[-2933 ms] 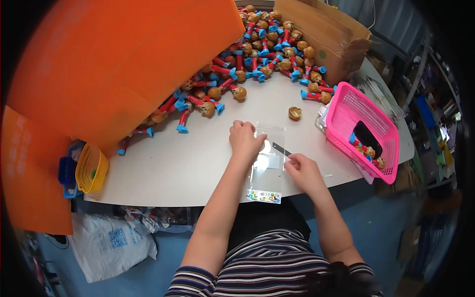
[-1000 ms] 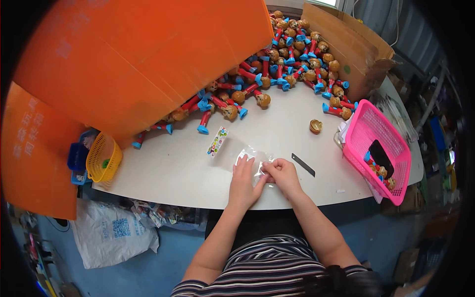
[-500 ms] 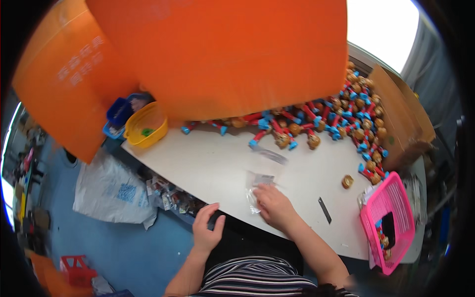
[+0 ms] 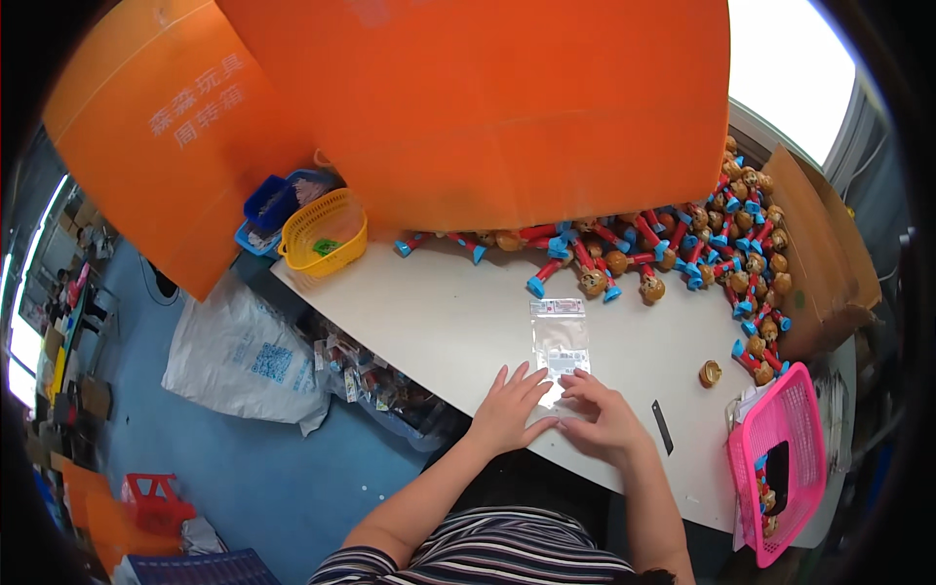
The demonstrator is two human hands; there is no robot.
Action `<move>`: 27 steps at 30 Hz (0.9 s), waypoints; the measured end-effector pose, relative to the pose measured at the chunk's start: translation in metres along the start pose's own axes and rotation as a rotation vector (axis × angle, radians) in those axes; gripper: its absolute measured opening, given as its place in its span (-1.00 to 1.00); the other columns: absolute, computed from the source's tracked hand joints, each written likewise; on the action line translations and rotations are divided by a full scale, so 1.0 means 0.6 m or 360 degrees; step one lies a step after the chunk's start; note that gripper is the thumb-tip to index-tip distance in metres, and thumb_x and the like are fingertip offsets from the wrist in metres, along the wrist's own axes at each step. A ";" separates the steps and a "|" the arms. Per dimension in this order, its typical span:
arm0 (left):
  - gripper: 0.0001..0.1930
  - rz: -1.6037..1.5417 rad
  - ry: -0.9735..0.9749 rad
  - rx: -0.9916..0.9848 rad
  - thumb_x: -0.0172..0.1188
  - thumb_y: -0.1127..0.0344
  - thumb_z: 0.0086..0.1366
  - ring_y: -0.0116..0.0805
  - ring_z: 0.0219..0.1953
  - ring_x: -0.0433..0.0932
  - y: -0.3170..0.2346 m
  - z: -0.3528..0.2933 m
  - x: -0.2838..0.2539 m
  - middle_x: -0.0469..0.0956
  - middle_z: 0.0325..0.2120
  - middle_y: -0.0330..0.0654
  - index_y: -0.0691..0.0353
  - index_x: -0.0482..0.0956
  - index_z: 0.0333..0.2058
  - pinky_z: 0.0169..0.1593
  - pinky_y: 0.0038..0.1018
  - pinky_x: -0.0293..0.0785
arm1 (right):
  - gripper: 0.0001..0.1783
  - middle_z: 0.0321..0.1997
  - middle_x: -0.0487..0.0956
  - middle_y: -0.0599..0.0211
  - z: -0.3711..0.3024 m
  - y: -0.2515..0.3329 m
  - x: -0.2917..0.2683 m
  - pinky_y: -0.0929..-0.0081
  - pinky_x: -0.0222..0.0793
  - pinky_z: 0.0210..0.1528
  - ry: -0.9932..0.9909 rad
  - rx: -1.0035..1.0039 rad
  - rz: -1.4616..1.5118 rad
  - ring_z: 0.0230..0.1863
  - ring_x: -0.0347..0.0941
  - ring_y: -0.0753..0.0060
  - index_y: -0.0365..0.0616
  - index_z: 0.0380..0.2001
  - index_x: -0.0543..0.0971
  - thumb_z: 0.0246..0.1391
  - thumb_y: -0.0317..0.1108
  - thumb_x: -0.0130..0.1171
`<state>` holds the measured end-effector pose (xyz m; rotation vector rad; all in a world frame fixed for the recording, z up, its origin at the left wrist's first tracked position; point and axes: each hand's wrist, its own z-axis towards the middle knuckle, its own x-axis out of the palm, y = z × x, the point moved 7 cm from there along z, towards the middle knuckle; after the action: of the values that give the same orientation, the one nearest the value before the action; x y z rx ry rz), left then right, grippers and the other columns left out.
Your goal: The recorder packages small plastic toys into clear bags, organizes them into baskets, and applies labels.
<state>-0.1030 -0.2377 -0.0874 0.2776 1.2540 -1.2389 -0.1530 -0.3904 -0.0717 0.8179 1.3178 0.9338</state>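
A clear flat plastic bag [image 4: 561, 336] with a printed top strip lies on the white table in front of me. At its lower left edge, my left hand [image 4: 509, 413] rests with fingers spread and thumb stretched toward the right. My right hand [image 4: 606, 421] sits at the bag's lower right end, fingers bent and apart from the thumb, the fingertips touching or just above the plastic. Neither hand grips anything that I can see. To the right of my right hand lies a dark flat strip like a knife blade [image 4: 662, 427]. Farther off is a small brown-gold round piece [image 4: 710, 372].
Many red-and-blue figures with brown heads [image 4: 697, 244] are heaped along the back, beside a cardboard box [image 4: 824, 263]. A pink basket [image 4: 746, 468] holds a dark phone-like object [image 4: 776, 478]. A yellow basket [image 4: 331, 229] stands far left. Orange panels [image 4: 468, 117] rise behind.
My left hand has come from beyond the table edge to the bag. My right hand has moved down to the bag's lower end. The bag now lies flat and straight; the view has shifted.
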 end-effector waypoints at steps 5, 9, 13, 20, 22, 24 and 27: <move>-0.39 0.0023 -0.0008 -0.0011 0.29 -0.07 0.11 0.07 0.24 0.27 -0.003 0.006 -0.010 0.36 0.17 -0.05 0.22 0.46 0.03 0.28 0.07 0.09 | -0.64 -0.29 0.66 0.17 0.068 -0.026 -0.120 0.42 0.46 -0.10 -0.0416 0.0434 0.0014 -0.17 0.58 0.36 -0.28 -0.28 0.61 -0.07 -0.23 0.38; -0.38 -0.0020 -0.0046 -0.0044 0.31 -0.10 0.06 0.05 0.23 0.29 -0.007 0.019 -0.014 0.39 0.15 -0.06 0.23 0.50 -0.02 0.28 0.04 0.12 | -0.63 -0.22 0.63 0.06 0.164 -0.096 -0.212 0.39 0.49 -0.22 -0.1076 0.0184 -0.0635 -0.28 0.61 0.23 -0.32 -0.17 0.56 0.01 -0.27 0.28; -0.38 -0.0038 -0.0104 -0.0102 0.32 -0.09 0.04 0.02 0.22 0.31 -0.001 0.007 -0.015 0.41 0.13 -0.06 0.23 0.51 -0.03 0.27 0.01 0.14 | -0.55 -0.20 0.60 0.00 0.216 -0.133 -0.178 0.24 0.43 -0.03 -0.1158 0.0193 -0.0941 -0.14 0.53 0.00 -0.26 -0.11 0.54 -0.07 -0.26 0.30; -0.40 -0.0045 -0.0170 -0.0086 0.32 -0.08 0.05 0.02 0.22 0.32 0.005 0.005 -0.010 0.42 0.12 -0.04 0.25 0.51 -0.06 0.26 -0.01 0.16 | -0.71 -0.40 0.58 0.09 0.135 -0.115 -0.172 0.33 0.44 -0.27 -0.1225 0.0503 -0.0441 -0.38 0.53 0.19 -0.28 -0.30 0.57 -0.03 -0.28 0.22; -0.41 -0.0040 -0.0187 -0.0095 0.32 -0.07 0.06 0.03 0.22 0.32 0.003 0.008 -0.012 0.42 0.11 -0.03 0.27 0.51 -0.06 0.26 -0.01 0.16 | -0.75 -0.50 0.55 0.33 0.081 -0.106 -0.173 0.51 0.39 -0.45 -0.1374 0.0528 -0.0183 -0.57 0.40 0.54 -0.29 -0.36 0.58 0.01 -0.28 0.22; -0.41 -0.0006 -0.0171 -0.0091 0.31 -0.07 0.06 0.04 0.22 0.32 0.003 0.005 -0.016 0.42 0.11 -0.02 0.26 0.51 -0.06 0.27 -0.01 0.15 | -0.77 -0.52 0.52 0.37 0.043 -0.121 -0.165 0.56 0.34 -0.51 -0.1349 0.0542 0.0014 -0.60 0.37 0.59 -0.29 -0.37 0.57 0.05 -0.30 0.19; -0.42 0.0031 -0.0139 -0.0087 0.30 -0.07 0.08 0.04 0.22 0.32 -0.001 0.010 -0.013 0.42 0.11 -0.01 0.26 0.51 -0.06 0.27 -0.02 0.14 | -0.81 -0.56 0.48 0.44 -0.015 -0.119 -0.152 0.64 0.25 -0.62 -0.1400 0.0494 0.0251 -0.65 0.32 0.66 -0.28 -0.38 0.55 0.13 -0.33 0.14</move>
<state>-0.0987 -0.2382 -0.0787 0.1931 1.2052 -1.1858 -0.1567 -0.5034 -0.0985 1.3855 0.6251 0.3819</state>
